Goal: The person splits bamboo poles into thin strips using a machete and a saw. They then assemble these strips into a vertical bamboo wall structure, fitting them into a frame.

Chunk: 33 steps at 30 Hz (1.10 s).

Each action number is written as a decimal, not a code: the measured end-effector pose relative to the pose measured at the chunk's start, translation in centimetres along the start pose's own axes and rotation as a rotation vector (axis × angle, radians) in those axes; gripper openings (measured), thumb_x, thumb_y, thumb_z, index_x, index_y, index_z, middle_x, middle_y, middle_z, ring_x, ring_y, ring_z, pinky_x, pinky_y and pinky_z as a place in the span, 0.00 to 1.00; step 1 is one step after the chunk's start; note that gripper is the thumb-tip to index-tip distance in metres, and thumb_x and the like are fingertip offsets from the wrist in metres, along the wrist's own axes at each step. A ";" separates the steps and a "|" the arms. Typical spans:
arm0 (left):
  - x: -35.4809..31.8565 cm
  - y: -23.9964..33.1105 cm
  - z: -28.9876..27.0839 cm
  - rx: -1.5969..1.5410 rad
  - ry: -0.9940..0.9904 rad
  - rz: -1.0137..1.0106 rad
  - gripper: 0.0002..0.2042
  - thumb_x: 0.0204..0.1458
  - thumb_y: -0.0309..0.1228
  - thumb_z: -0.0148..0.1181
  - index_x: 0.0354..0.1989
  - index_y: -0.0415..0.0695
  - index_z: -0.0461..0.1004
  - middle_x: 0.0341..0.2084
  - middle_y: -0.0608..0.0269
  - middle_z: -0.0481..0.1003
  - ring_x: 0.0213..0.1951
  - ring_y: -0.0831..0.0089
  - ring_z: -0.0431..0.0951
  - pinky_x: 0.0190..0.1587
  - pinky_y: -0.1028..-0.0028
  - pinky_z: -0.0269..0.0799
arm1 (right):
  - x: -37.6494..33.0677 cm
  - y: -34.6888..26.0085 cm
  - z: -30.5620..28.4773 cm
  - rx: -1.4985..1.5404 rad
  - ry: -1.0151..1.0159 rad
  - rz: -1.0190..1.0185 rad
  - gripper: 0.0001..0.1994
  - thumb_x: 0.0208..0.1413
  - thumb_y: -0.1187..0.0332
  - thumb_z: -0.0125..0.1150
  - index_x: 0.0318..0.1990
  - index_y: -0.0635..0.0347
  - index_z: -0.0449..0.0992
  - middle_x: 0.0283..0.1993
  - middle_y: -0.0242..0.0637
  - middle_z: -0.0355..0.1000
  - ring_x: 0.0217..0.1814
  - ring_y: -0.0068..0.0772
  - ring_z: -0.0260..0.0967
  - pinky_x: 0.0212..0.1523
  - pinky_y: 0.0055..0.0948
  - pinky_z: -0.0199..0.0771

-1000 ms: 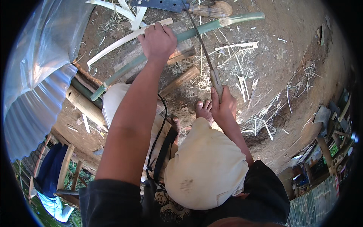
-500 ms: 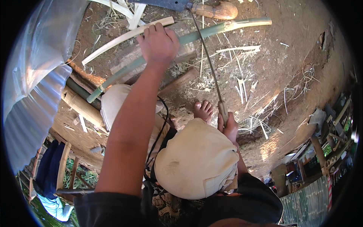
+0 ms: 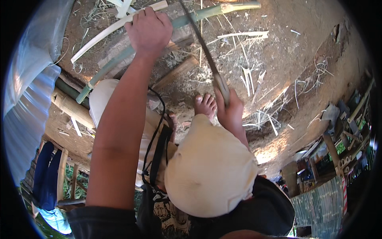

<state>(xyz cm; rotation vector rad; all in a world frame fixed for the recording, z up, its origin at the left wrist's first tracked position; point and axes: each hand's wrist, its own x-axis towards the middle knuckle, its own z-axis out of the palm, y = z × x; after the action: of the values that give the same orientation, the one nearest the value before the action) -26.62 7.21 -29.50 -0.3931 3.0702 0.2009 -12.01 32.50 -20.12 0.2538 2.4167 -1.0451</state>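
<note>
Clearly, we clasp the wooden-handled dark metal blade point(image 3: 205, 46) in our right hand point(image 3: 231, 108) and hold the green bamboo pole point(image 3: 211, 12) over the grey wooden block point(image 3: 115, 47) under our curled left hand point(image 3: 149, 32), risking a cut if the pole rolls.

the bamboo pole point(image 3: 209, 12) looks smooth, the metal blade point(image 3: 202, 42) dull, the plastic sheet point(image 3: 34, 59) glossy.

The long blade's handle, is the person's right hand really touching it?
Touching. The head view shows the right hand wrapped around the lower part of the handle, its upper part sticking out toward the blade.
</note>
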 end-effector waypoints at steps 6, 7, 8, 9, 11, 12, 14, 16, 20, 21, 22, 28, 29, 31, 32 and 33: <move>1.6 0.9 -1.1 0.013 -0.134 -0.044 0.22 0.59 0.40 0.40 0.44 0.37 0.77 0.41 0.47 0.80 0.48 0.51 0.78 0.56 0.49 0.63 | -2.8 2.2 2.0 0.240 0.295 -0.134 0.09 0.62 0.68 0.63 0.37 0.65 0.73 0.23 0.52 0.71 0.22 0.41 0.74 0.25 0.39 0.69; 0.9 0.9 -1.0 0.024 -0.141 -0.027 0.22 0.59 0.40 0.40 0.43 0.37 0.78 0.41 0.47 0.80 0.48 0.51 0.78 0.56 0.49 0.63 | -2.9 3.0 1.4 0.177 0.234 -0.093 0.09 0.62 0.67 0.64 0.36 0.64 0.73 0.22 0.51 0.70 0.21 0.40 0.73 0.25 0.38 0.69; 0.7 0.9 -0.9 0.023 -0.127 -0.042 0.22 0.58 0.40 0.40 0.43 0.37 0.78 0.40 0.47 0.80 0.47 0.51 0.79 0.55 0.49 0.63 | -2.6 3.2 0.7 0.112 0.183 -0.057 0.09 0.62 0.67 0.64 0.36 0.64 0.73 0.21 0.50 0.70 0.21 0.38 0.72 0.24 0.37 0.69; 0.7 0.5 -0.9 0.023 -0.112 -0.056 0.21 0.58 0.40 0.40 0.42 0.38 0.78 0.40 0.47 0.81 0.46 0.51 0.79 0.55 0.50 0.63 | -3.0 2.9 0.5 0.114 0.150 -0.053 0.09 0.62 0.67 0.64 0.36 0.64 0.73 0.20 0.49 0.69 0.20 0.38 0.71 0.23 0.36 0.68; -0.1 0.5 -1.0 -0.023 -0.069 -0.067 0.21 0.58 0.39 0.41 0.40 0.39 0.80 0.37 0.47 0.81 0.41 0.51 0.80 0.52 0.51 0.64 | -3.6 2.9 0.9 0.096 0.147 -0.073 0.10 0.63 0.67 0.63 0.36 0.63 0.72 0.18 0.45 0.67 0.17 0.38 0.67 0.21 0.34 0.65; 0.2 0.7 -1.1 -0.026 -0.060 -0.058 0.20 0.58 0.39 0.41 0.39 0.39 0.79 0.36 0.47 0.81 0.41 0.50 0.80 0.52 0.51 0.64 | -3.3 3.0 1.1 0.102 0.152 -0.062 0.10 0.63 0.66 0.64 0.35 0.63 0.72 0.18 0.45 0.67 0.16 0.38 0.67 0.21 0.34 0.65; 0.9 1.2 -1.0 -0.030 -0.040 -0.050 0.19 0.59 0.39 0.41 0.38 0.40 0.78 0.34 0.46 0.81 0.40 0.48 0.80 0.53 0.50 0.64 | -2.1 3.4 1.4 0.112 0.155 -0.045 0.10 0.62 0.66 0.64 0.35 0.63 0.72 0.18 0.44 0.67 0.15 0.38 0.66 0.21 0.34 0.65; 1.0 1.0 -0.8 -0.013 -0.026 -0.051 0.19 0.59 0.39 0.41 0.38 0.39 0.78 0.34 0.46 0.81 0.40 0.48 0.80 0.53 0.51 0.64 | -2.2 3.5 1.6 0.127 0.167 -0.052 0.10 0.62 0.66 0.64 0.35 0.63 0.72 0.19 0.45 0.68 0.16 0.41 0.69 0.21 0.36 0.66; 0.6 0.7 -1.0 -0.020 -0.079 -0.066 0.20 0.59 0.39 0.41 0.37 0.39 0.78 0.34 0.46 0.81 0.40 0.49 0.80 0.52 0.51 0.64 | -5.7 5.8 2.5 0.058 0.160 -0.047 0.10 0.60 0.67 0.65 0.40 0.65 0.74 0.25 0.53 0.74 0.25 0.58 0.76 0.23 0.41 0.73; 0.7 0.7 -0.9 -0.002 -0.063 -0.052 0.20 0.59 0.39 0.40 0.37 0.39 0.78 0.34 0.46 0.81 0.40 0.49 0.80 0.52 0.51 0.64 | -6.0 5.9 2.6 0.081 0.180 -0.061 0.11 0.60 0.67 0.65 0.40 0.66 0.74 0.25 0.53 0.74 0.25 0.59 0.75 0.24 0.42 0.73; 0.8 0.9 -0.7 0.015 -0.048 -0.039 0.20 0.59 0.39 0.40 0.38 0.39 0.78 0.34 0.46 0.81 0.40 0.49 0.80 0.52 0.51 0.64 | -6.1 6.1 2.7 0.103 0.199 -0.074 0.11 0.60 0.66 0.65 0.41 0.66 0.74 0.25 0.53 0.74 0.25 0.60 0.75 0.24 0.43 0.73; 2.3 1.0 -1.9 -0.003 -0.152 -0.071 0.20 0.60 0.41 0.39 0.40 0.41 0.77 0.38 0.45 0.81 0.44 0.49 0.80 0.57 0.50 0.62 | 2.1 1.6 2.3 0.109 0.157 -0.020 0.11 0.61 0.64 0.64 0.40 0.65 0.73 0.25 0.54 0.72 0.27 0.64 0.72 0.28 0.45 0.72; 1.4 0.7 -1.1 -0.002 -0.108 -0.058 0.20 0.60 0.41 0.39 0.41 0.42 0.77 0.39 0.45 0.81 0.46 0.50 0.79 0.58 0.50 0.62 | 1.5 2.2 1.6 0.126 0.149 -0.046 0.12 0.61 0.64 0.64 0.39 0.65 0.73 0.25 0.54 0.72 0.27 0.63 0.72 0.27 0.46 0.71; 1.6 0.5 -0.7 0.029 -0.106 -0.056 0.21 0.60 0.42 0.38 0.46 0.43 0.76 0.45 0.48 0.80 0.51 0.52 0.77 0.59 0.50 0.60 | 1.2 2.0 0.3 0.132 0.150 -0.116 0.12 0.61 0.64 0.64 0.37 0.65 0.71 0.23 0.55 0.71 0.26 0.61 0.73 0.26 0.46 0.70; 1.7 0.6 -1.0 0.026 -0.162 -0.070 0.21 0.60 0.42 0.38 0.47 0.42 0.76 0.46 0.49 0.79 0.52 0.53 0.77 0.58 0.50 0.61 | 1.0 1.5 -0.1 0.121 0.130 -0.096 0.12 0.62 0.64 0.64 0.37 0.65 0.71 0.23 0.55 0.71 0.26 0.61 0.73 0.26 0.45 0.70; 2.0 0.6 -1.5 0.022 -0.218 -0.084 0.22 0.60 0.41 0.39 0.48 0.41 0.76 0.47 0.50 0.79 0.52 0.54 0.76 0.58 0.50 0.61 | 0.9 1.1 -0.6 0.111 0.109 -0.077 0.12 0.62 0.64 0.64 0.38 0.65 0.71 0.23 0.55 0.71 0.26 0.61 0.73 0.26 0.44 0.71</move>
<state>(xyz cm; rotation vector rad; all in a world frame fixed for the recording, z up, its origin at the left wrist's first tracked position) -28.72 7.09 -28.02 -0.4650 2.8334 0.1921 -12.62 33.66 -20.94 0.2630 2.4855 -1.2311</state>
